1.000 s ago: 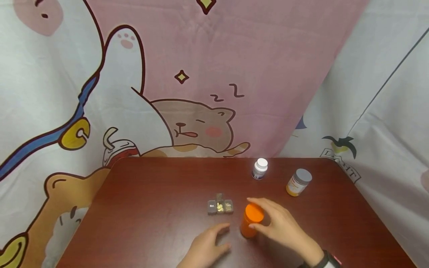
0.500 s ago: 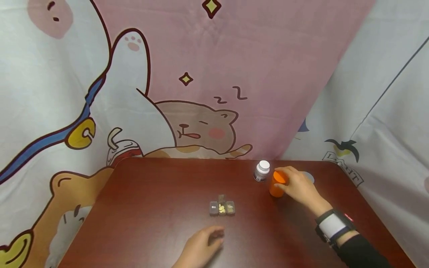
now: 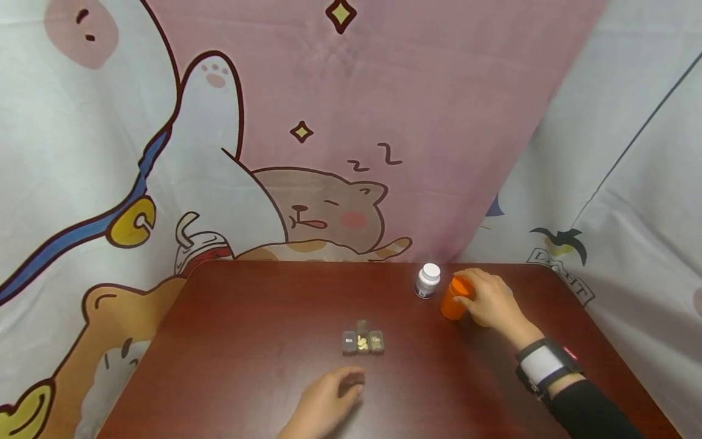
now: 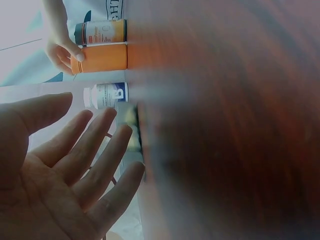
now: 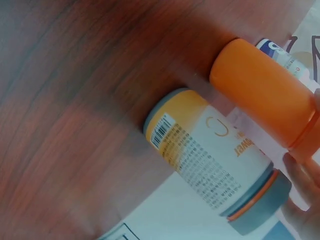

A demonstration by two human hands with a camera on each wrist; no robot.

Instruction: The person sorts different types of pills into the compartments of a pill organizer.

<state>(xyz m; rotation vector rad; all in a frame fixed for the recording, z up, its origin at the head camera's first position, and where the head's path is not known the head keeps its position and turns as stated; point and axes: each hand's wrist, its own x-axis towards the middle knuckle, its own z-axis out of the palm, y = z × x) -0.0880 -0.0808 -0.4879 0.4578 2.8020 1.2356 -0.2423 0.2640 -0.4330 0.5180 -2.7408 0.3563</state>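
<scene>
An orange bottle [image 3: 452,305] is at the table's back right, its top leaning slightly right in the head view. My right hand [image 3: 493,302] grips it around the top, thumb on the near side. Close beside it is a bottle with a grey lid and a white and yellow label [image 5: 200,155], mostly hidden behind that hand in the head view. My left hand [image 3: 327,399] hovers low near the front, fingers loosely spread and holding nothing. Just beyond it lies a small pill organizer [image 3: 349,342] with its middle lid raised and pale yellow pills [image 3: 362,343] inside.
A white bottle [image 3: 428,282] with a white cap stands to the left of the orange one, near the back edge of the brown table [image 3: 247,341]. A cartoon-printed cloth [image 3: 439,110] hangs behind the table.
My right hand has carried the orange bottle from beside the pill organizer to the back right, between the other two bottles. My left hand has drawn back slightly to the left.
</scene>
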